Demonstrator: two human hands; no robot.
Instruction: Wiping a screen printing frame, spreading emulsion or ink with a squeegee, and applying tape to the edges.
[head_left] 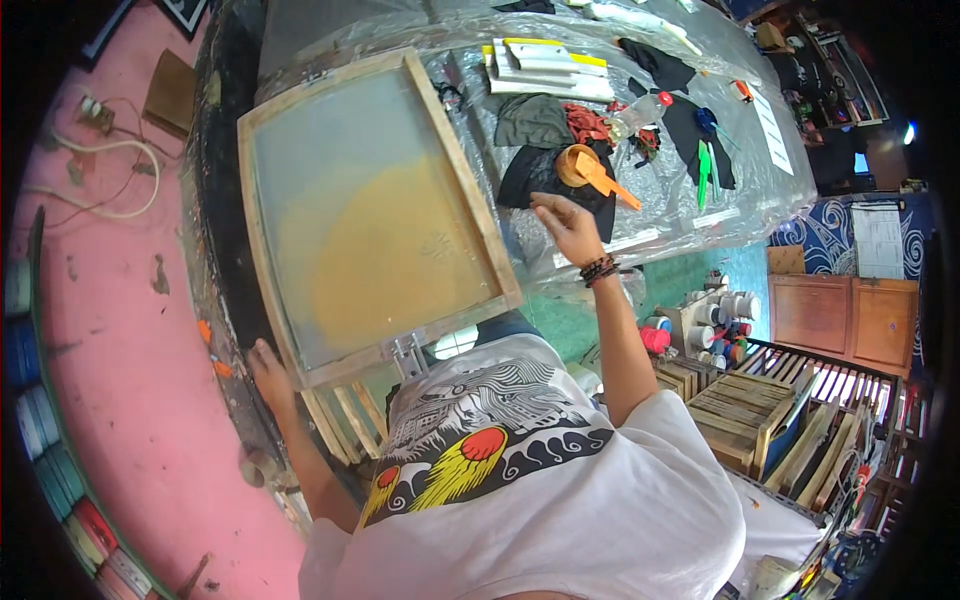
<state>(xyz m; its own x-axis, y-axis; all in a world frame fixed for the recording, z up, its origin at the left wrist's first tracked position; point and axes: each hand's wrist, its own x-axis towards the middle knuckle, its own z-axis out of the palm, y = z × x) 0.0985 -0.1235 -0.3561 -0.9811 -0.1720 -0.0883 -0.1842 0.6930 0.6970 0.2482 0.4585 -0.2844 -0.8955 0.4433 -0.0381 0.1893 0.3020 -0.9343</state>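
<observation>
A wooden-framed printing screen (375, 215) lies on the table in front of me, its pale mesh showing a large yellowish area. My left hand (268, 372) is beside the frame's near left corner, fingers stretched forward, with nothing seen in it. Right of the frame, my right hand (570, 230) hovers over the table edge with loosely bent fingers and no object visible in it. Just beyond it stand a round brown tub (573, 165) and an orange plastic spatula (607, 182) leaning across its rim, on a black cloth (525, 175). A metal hinge clamp (407, 355) sits at the frame's near edge.
Plastic sheeting (640, 215) covers the table. On it are stacked white squeegees (545, 72), a clear bottle (635, 118), rags (530, 122) and a green spatula (703, 172). Wooden frames (745, 415) and paint pots (710, 315) stand at right; a pink wall (130, 400) is left.
</observation>
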